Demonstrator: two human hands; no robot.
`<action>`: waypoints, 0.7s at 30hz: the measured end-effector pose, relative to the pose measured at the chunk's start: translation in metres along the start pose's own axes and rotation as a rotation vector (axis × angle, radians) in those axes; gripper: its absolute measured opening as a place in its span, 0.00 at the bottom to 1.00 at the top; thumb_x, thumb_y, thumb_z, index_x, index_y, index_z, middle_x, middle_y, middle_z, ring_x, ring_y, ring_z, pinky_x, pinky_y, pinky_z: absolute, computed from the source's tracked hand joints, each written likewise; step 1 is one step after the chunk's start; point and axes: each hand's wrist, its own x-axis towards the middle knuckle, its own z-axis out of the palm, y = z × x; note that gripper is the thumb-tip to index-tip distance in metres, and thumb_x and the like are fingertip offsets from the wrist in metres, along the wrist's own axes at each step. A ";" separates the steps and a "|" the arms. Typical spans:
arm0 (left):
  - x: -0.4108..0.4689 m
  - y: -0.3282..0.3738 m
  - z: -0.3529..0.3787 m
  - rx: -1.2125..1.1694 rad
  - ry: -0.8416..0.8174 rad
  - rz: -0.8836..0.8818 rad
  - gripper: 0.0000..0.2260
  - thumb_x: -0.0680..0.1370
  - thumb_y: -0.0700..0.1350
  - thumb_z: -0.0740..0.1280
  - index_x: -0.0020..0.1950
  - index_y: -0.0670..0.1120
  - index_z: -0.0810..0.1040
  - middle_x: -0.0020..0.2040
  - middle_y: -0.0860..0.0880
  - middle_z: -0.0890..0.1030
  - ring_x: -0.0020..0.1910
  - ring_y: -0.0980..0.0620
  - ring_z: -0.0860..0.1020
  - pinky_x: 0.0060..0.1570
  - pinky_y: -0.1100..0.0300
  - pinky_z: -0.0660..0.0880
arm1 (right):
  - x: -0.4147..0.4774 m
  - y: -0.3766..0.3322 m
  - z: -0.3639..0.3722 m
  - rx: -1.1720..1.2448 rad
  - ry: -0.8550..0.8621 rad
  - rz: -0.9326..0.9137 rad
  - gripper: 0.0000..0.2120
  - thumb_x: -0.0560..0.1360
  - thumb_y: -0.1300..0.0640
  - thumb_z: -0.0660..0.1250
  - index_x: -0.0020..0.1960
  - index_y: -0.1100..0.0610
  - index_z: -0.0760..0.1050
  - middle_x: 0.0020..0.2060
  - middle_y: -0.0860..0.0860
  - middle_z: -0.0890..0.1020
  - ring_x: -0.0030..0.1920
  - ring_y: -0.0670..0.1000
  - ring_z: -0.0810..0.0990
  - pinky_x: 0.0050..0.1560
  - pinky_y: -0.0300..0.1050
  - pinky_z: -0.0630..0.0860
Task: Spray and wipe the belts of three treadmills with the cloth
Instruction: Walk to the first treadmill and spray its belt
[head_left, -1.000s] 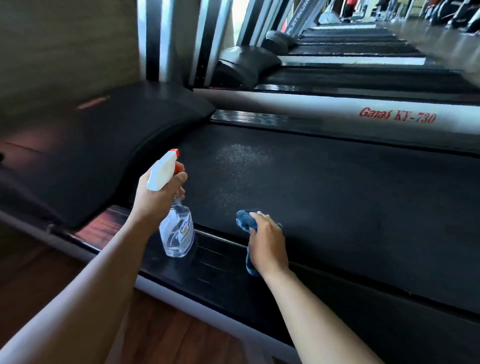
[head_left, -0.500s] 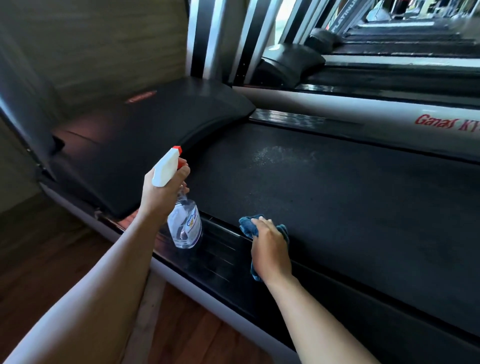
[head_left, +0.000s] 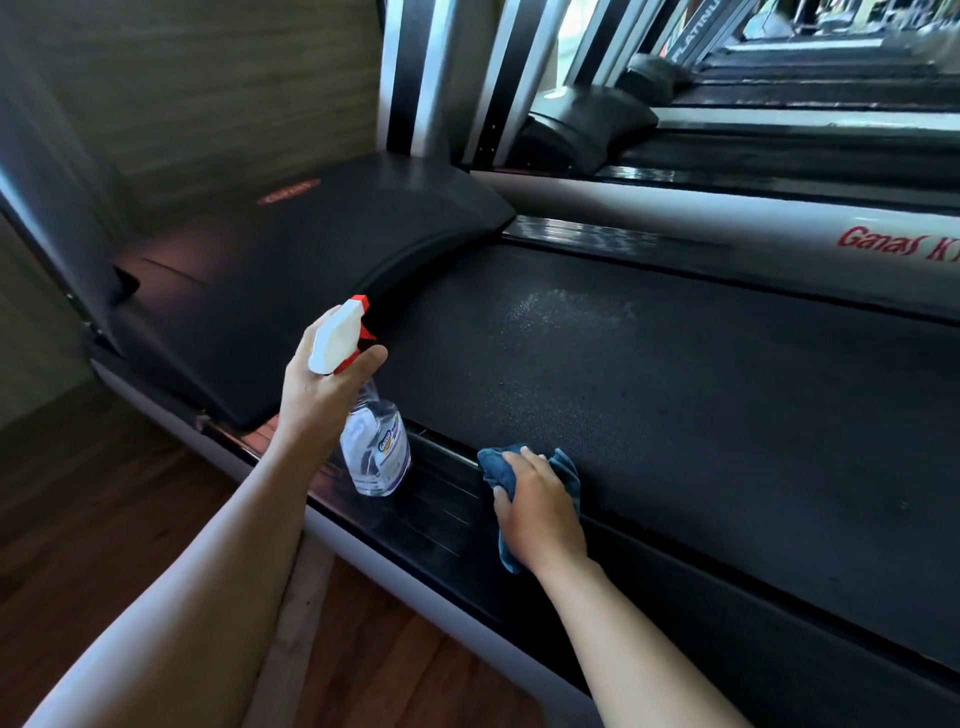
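Trainee: Belt of black textured rubber (head_left: 675, 405), what is seen on it?
Supervisor: A pale patch of spray droplets (head_left: 561, 312) is seen near its front.
Trainee: And what is held?
Supervisor: A clear plastic spray bottle (head_left: 375, 452) with a white-and-red trigger head is gripped at the neck by the left hand (head_left: 322, 395), above the black side rail (head_left: 447, 514). A crumpled blue cloth (head_left: 565, 470) is clutched under the right hand (head_left: 540, 512), at the near edge of the rubber.
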 end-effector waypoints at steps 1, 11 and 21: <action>-0.001 0.002 -0.004 0.028 0.007 -0.001 0.30 0.68 0.54 0.79 0.68 0.56 0.74 0.60 0.50 0.81 0.59 0.50 0.79 0.60 0.51 0.77 | -0.001 0.001 -0.002 0.006 -0.016 0.006 0.23 0.80 0.54 0.63 0.74 0.54 0.66 0.75 0.52 0.65 0.76 0.51 0.59 0.74 0.38 0.49; -0.018 0.047 -0.010 0.566 -0.012 0.223 0.39 0.73 0.51 0.76 0.79 0.53 0.59 0.79 0.52 0.61 0.77 0.55 0.58 0.76 0.55 0.57 | -0.013 0.006 -0.033 0.040 -0.028 0.007 0.25 0.79 0.51 0.63 0.75 0.54 0.66 0.76 0.52 0.65 0.77 0.49 0.58 0.74 0.40 0.52; -0.072 0.068 0.086 0.890 -0.155 0.505 0.26 0.78 0.49 0.66 0.75 0.42 0.69 0.74 0.43 0.70 0.74 0.43 0.66 0.75 0.53 0.60 | -0.035 0.046 -0.079 0.031 0.076 0.072 0.21 0.80 0.55 0.63 0.72 0.56 0.69 0.74 0.55 0.68 0.76 0.54 0.61 0.76 0.46 0.56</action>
